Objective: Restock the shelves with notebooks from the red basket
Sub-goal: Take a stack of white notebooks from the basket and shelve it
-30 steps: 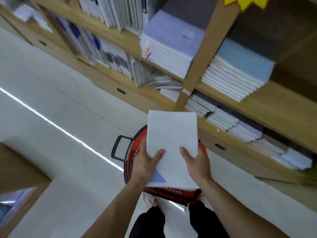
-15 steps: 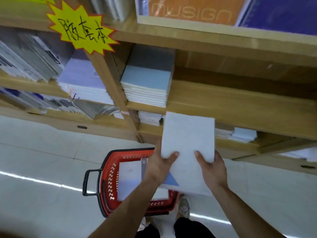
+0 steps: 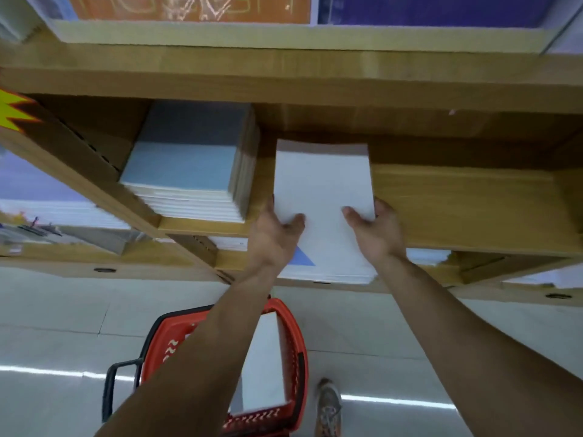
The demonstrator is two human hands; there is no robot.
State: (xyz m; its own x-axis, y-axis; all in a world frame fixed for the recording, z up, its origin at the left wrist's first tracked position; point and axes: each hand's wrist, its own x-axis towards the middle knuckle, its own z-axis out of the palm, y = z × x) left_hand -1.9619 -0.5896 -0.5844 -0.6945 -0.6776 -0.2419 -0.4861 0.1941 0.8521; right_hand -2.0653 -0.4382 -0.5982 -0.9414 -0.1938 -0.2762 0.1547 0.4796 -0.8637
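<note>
head view: both hands hold a stack of white notebooks. the left hand grips its left edge and the right hand grips its right edge. the stack's far end is over the wooden shelf, beside a blue pile. the red basket sits on the floor below, with more white notebooks inside.

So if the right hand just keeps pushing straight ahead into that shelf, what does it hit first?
Probably nothing soon: the right hand points along the bare shelf board. The white notebook stack it holds would likely meet the shelf's back panel first, though depth is unclear.
</note>
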